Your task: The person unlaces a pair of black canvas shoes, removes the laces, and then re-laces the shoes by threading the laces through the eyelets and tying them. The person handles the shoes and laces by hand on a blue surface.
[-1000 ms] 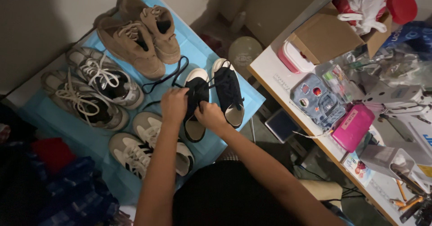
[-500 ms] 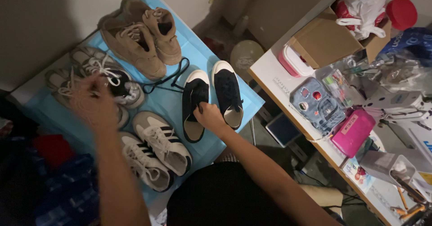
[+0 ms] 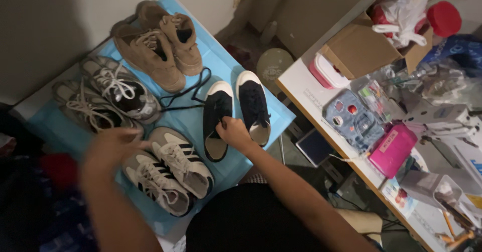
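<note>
On the blue mat [image 3: 228, 64], toward its right side, lay the pair of black sneakers [image 3: 217, 124], side by side with their white toe caps pointing away from me. I saw my right hand [image 3: 235, 133] reaching in from the lower right, forearm stretched diagonally across the frame, its fingers curled down onto the tongue and opening of the left-hand black shoe; it looked closed on the shoe's upper, though the fingertips themselves were hidden from me. My left hand [image 3: 111, 149] hovered blurred over the mat's near left part, above the edge of the white striped sneakers [image 3: 168, 169], fingers loosely bent; I could not tell whether it gripped anything.

A loose black lace [image 3: 188, 92] trailed across the mat between the black pair and the tan suede shoes [image 3: 158, 46] at the far end. Grey running shoes [image 3: 108, 96] with white laces sat at the left, just beyond my left hand. To the right, apart from the mat, stood a white table [image 3: 301, 79] crowded with a cardboard box [image 3: 361, 46], a denim pouch [image 3: 351, 114], a pink case [image 3: 394, 146] and a red lid [image 3: 447, 17].
</note>
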